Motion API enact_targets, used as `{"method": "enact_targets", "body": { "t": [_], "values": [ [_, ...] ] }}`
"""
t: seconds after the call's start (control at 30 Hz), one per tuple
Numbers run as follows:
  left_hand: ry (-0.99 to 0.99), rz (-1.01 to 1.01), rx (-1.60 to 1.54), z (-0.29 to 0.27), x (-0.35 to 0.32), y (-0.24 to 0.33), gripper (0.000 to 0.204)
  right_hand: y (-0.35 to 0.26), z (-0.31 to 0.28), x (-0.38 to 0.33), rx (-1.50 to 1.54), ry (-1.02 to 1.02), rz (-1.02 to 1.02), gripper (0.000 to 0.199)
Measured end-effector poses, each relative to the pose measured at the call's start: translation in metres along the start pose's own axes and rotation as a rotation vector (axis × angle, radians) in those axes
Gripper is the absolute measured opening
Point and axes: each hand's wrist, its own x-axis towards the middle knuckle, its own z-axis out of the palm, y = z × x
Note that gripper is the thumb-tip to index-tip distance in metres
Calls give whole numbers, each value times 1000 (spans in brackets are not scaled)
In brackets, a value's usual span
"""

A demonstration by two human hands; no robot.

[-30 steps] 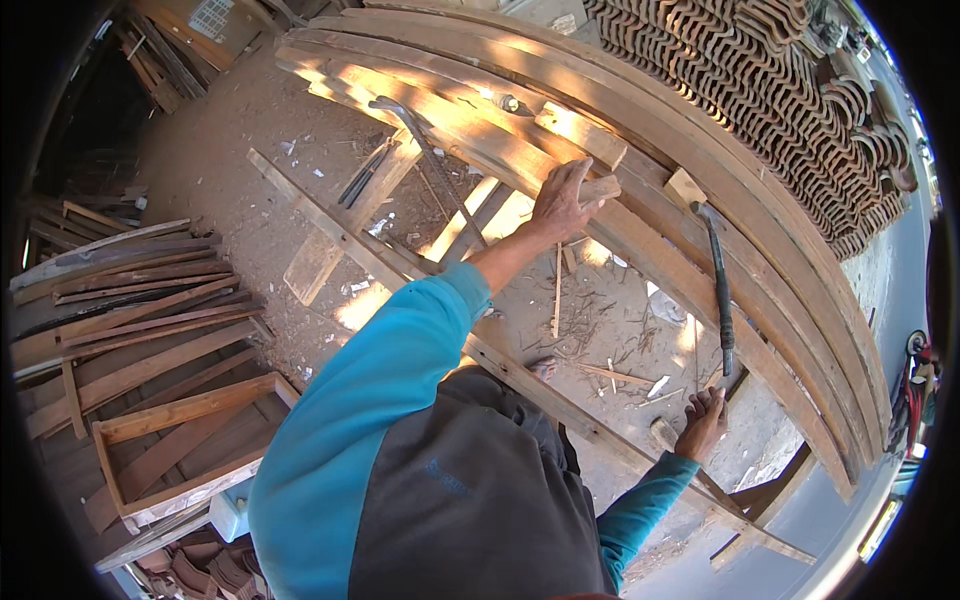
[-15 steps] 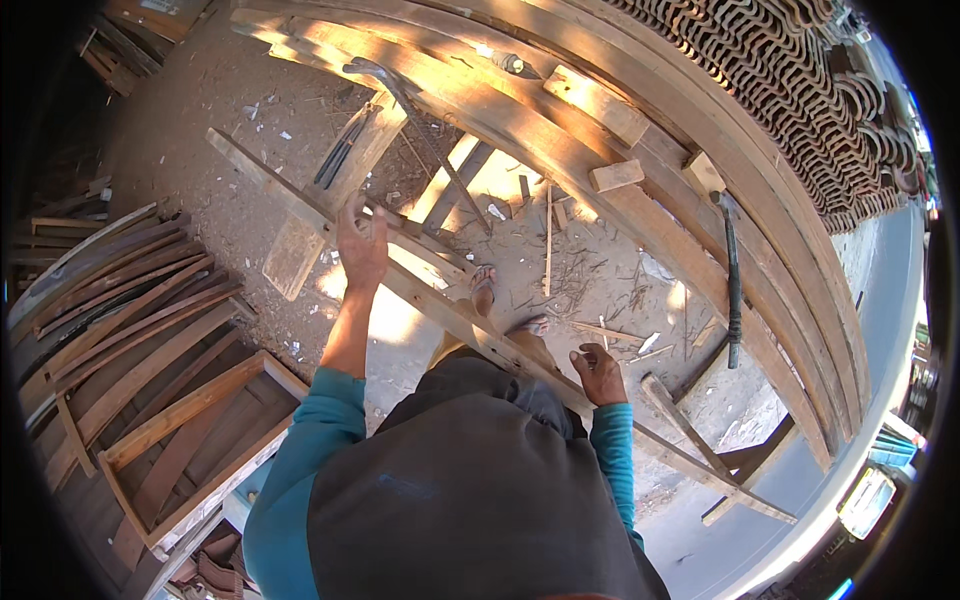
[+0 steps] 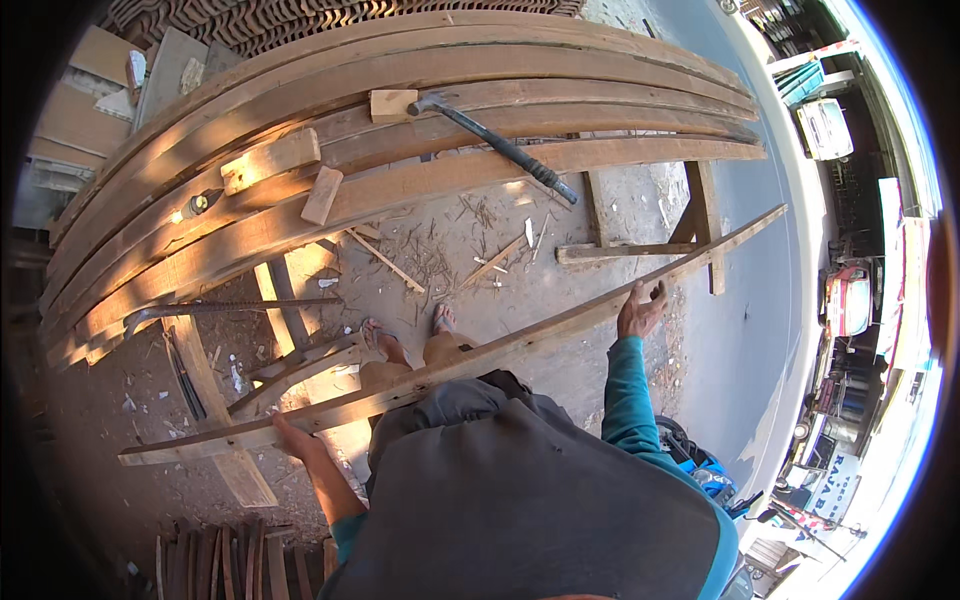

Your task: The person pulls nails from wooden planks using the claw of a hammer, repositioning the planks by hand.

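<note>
A long wooden beam [image 3: 480,358] crosses in front of my body, its two ends lying over low wooden supports. At its near edge, towards the left end, my left hand [image 3: 297,440] is closed round the wood, with some fingers hidden by it. My right hand [image 3: 640,314] is beside the beam's right part, thumb and fingers apart, not wrapped round it. Beyond the beam, a claw hammer [image 3: 500,145] with a dark wrapped handle lies across several long planks [image 3: 440,110].
A plank of the left support [image 3: 245,478] and the right support [image 3: 708,225] hold the beam. Small wood blocks [image 3: 322,196] sit on the planks. A long bar with a hooked end [image 3: 235,305] is at the left. Stacked roof tiles [image 3: 270,25] stand behind; wood scraps litter the ground.
My view has turned right, so the scene appears rotated. My left hand has gone from open fingers over the beam to its near edge; my right hand has moved outward and spread its fingers.
</note>
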Motion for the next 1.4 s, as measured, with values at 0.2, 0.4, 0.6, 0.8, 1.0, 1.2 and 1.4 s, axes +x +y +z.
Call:
{"method": "enact_targets", "body": {
  "t": [0.2,0.4,0.6,0.8,1.0,1.2,1.4],
  "values": [
    [-70,98,-4,-9,19,-12,62,122,12,26,181,-13,591,94],
    [-108,26,-20,-11,12,0,68,123,44,34,854,-300,856,104],
    [-60,114,92,-13,41,-6,62,118,84,40,780,-161,705,78],
    [37,116,-1,-9,35,-18,61,124,93,42,815,-136,625,63],
    [20,194,-112,7,14,-23,63,132,96,59,472,-224,597,72],
    [96,217,-104,-1,4,-17,63,-30,33,45,-23,226,-184,70],
    [169,195,-11,13,-21,3,59,-193,104,78,461,-387,-580,57]
  ]
}}
